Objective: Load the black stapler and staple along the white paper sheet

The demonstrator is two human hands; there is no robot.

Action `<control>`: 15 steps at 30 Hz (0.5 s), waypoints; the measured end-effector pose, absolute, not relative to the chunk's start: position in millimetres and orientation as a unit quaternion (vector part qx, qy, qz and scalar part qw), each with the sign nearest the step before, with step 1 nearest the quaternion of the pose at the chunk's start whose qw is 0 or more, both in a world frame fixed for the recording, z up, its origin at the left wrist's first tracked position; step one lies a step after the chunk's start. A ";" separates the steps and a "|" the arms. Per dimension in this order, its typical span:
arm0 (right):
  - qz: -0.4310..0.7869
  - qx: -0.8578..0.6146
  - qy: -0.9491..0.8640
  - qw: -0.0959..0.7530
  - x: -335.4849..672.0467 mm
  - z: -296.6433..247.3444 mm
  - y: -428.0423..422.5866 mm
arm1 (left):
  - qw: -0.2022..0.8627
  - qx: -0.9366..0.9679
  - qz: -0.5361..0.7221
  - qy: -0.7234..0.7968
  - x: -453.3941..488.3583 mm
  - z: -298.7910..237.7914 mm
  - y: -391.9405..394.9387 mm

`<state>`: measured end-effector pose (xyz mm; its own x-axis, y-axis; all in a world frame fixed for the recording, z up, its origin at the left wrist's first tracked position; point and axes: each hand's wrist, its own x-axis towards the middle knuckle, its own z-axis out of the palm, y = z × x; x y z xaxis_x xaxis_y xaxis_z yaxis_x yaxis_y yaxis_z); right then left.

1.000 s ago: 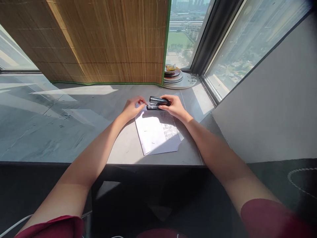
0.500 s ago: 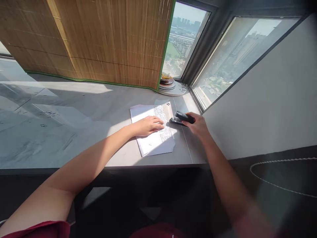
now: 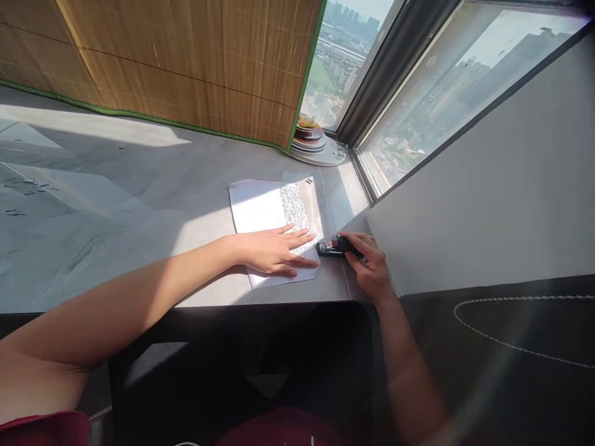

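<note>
Nearer along the right edge of our printed sheets, the black stapler has shifted since the earlier frame, clamped in our right hand; whether its mouth straddles the paper, we cannot tell. Our left hand has also come nearer, lying flat with fingers spread, likely keeping the sheets from sliding on the grey ledge.

Sunlight through window, hard shadows, lower-right haze
</note>
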<state>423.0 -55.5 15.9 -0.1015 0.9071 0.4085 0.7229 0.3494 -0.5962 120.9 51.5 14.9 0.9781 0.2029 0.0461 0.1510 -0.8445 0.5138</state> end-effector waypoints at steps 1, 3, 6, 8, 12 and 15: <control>0.131 -0.552 -0.736 0.370 421.8 17.5 -56.2 | 0.269 0.957 0.056 0.090 120.7 15.9 51.4; 0.144 -0.548 -0.738 0.366 419.2 21.0 -58.5 | 0.282 0.953 0.069 0.090 120.6 17.5 51.3; 0.150 -0.551 -0.739 0.358 415.0 25.9 -63.2 | 0.284 0.952 0.063 0.090 121.0 17.6 51.1; 0.154 -0.552 -0.742 0.347 413.2 28.5 -66.1 | 0.274 0.957 0.050 0.085 121.5 15.8 50.7; 0.158 -0.549 -0.756 0.320 415.5 33.6 -69.0 | 0.273 0.955 0.086 0.075 121.9 11.3 49.2; 0.152 -0.545 -0.773 0.287 420.1 38.4 -69.4 | 0.283 0.948 0.128 0.074 121.9 9.7 47.3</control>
